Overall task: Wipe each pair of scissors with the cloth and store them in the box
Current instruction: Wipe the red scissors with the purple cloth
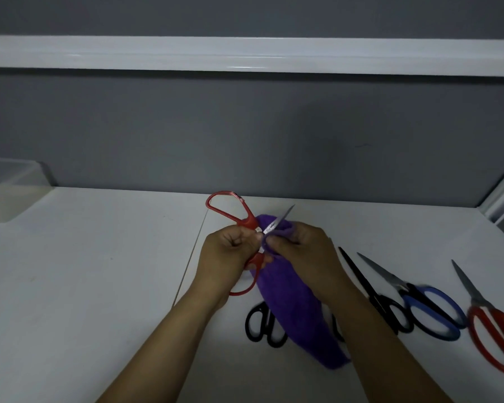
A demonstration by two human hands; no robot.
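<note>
Red-handled scissors (pixel 246 221) held above mid worktop (pixel 85 271), blades splayed open, one tip pointing at the back edge. Left hand (pixel 230 247) closed around the pivot and lower handle. Right hand (pixel 300 251) closed, pinching purple cloth (pixel 291 309) over the other blade; loose end of cloth draped toward the near edge.

Risks, as judged: open blade edge right at cloth-covered fingertips, so a slip along it could cut through thin fabric; hanging cloth could snag the black scissors (pixel 264 325) partly under it and drag them.

Unwiped near the right edge: long black pair (pixel 373 298), blue-handled pair (pixel 431 309), second red pair (pixel 495 335).

Translucent box (pixel 9 175) at the back left corner, well apart from the hands; contents could not be made out. Long reach with open blades would be another hazard.
</note>
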